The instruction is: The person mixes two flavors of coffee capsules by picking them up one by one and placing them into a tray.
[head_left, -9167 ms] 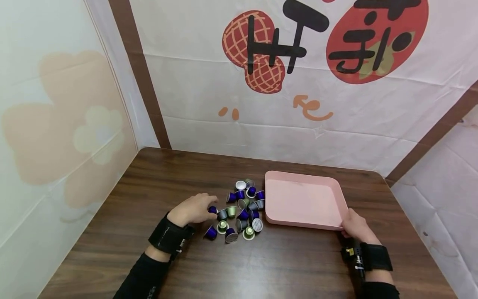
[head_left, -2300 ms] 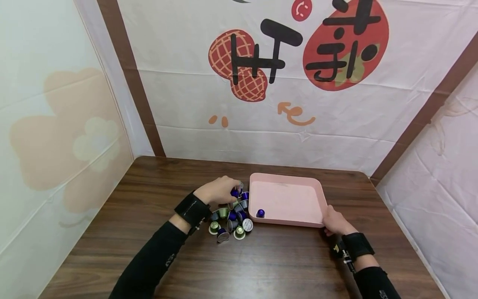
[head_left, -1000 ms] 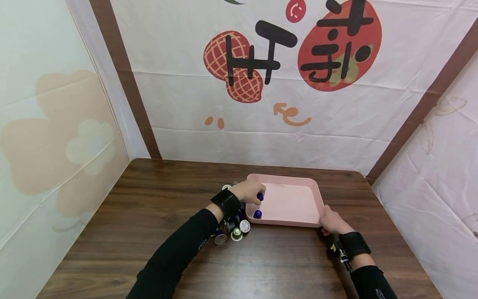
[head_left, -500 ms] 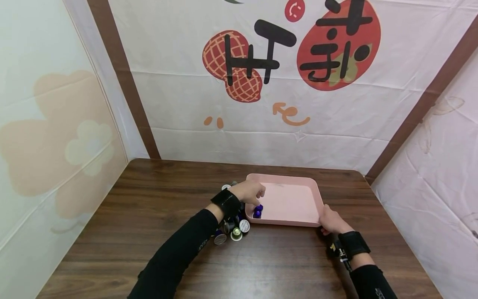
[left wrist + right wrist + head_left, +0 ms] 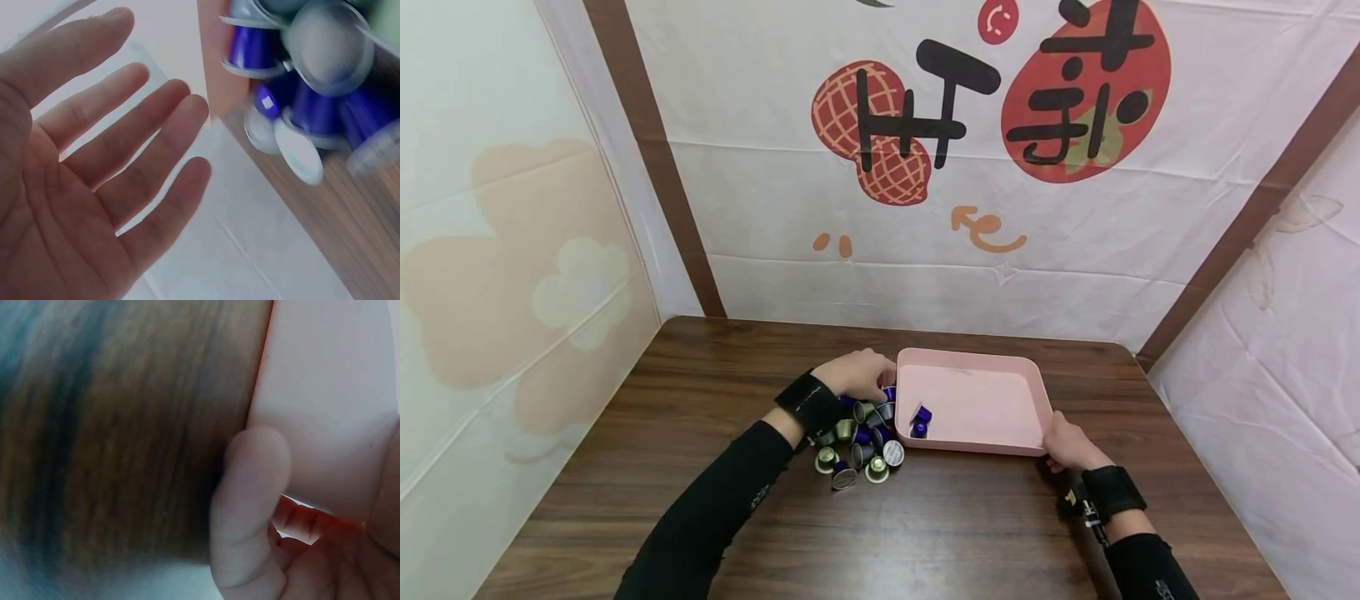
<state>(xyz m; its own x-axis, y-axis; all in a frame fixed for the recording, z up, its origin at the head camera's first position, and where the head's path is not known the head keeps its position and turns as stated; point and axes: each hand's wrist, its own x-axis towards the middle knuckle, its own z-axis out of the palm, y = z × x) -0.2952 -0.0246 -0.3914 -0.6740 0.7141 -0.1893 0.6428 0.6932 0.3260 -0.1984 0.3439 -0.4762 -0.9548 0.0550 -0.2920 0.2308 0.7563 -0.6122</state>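
Observation:
My left hand [image 5: 859, 374] is over the back of a pile of coffee capsules [image 5: 844, 432] in blue, green and grey. In the left wrist view its fingers [image 5: 140, 159] are extended and hold nothing, with blue capsules [image 5: 253, 49] beyond them. Two blue capsules [image 5: 921, 414] lie close together in the left front part of a pink tray [image 5: 977, 400]. My right hand [image 5: 1071, 442] grips the tray's front right corner. In the right wrist view a finger [image 5: 256, 481] curls at the tray wall [image 5: 325, 394]. Part of the pile is hidden beneath my left hand.
The brown wooden table [image 5: 760, 533] carries everything. A white printed cloth [image 5: 760, 200] hangs behind its back edge, with another cloth wall [image 5: 512, 333] on the left. The capsule pile sits right beside the tray's left wall.
Two blue capsules have come from the pile into the tray, the second let go about half a second ago. My left hand has moved back left over the pile. My right hand stays on the tray.

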